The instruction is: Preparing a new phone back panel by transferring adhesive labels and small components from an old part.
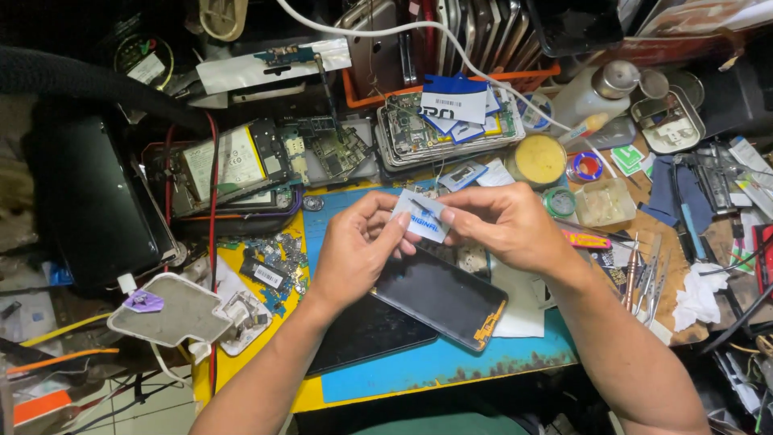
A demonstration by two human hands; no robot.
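From the head camera, both hands meet above the blue work mat [451, 358]. The left hand [354, 246] pinches the near edge of a small white packet [422, 216] with blue print, and the right hand [503, 225] grips its far edge — the packet sits between them, over a dark phone screen panel [441, 296] lying on the mat. To open it cleanly, I would keep both pinches close to one corner and pull gently apart — holding it low over the mat, clear of the circuit boards [439, 129] behind.
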